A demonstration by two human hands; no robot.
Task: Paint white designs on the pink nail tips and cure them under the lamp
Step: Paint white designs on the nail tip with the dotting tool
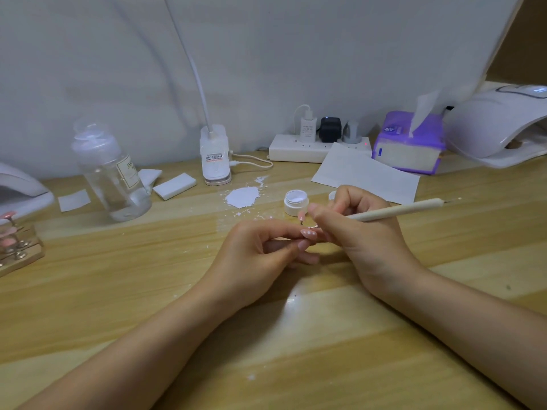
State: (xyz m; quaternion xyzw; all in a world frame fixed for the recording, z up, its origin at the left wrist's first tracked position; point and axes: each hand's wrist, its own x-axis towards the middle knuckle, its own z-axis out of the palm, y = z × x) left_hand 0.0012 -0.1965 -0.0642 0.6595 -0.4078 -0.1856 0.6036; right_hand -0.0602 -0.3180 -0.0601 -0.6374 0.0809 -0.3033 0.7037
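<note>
My left hand (260, 250) pinches a small stand carrying a pink nail tip (307, 233) with white dots on it. My right hand (358, 229) grips a cream-handled dotting pen (396, 209), its working end down at the nail tip and its far end pointing right. A second pink tip on a metal stem (301, 216) shows just above the fingers. An open white jar of paint (296, 202) stands right behind the hands, its lid (332, 195) partly hidden by my right hand. One curing lamp (497, 125) sits at the back right, another lamp (20, 187) at the far left edge.
A wooden holder with pink tips on stems (14, 241) stands at the left. A clear bottle (111, 173), white pads (174, 185), a desk-lamp base (215, 155), a power strip (313, 146), a purple tissue pack (410, 143) and a paper sheet (367, 176) line the back. Spilled white paint (242, 196) marks the wooden table (281, 335).
</note>
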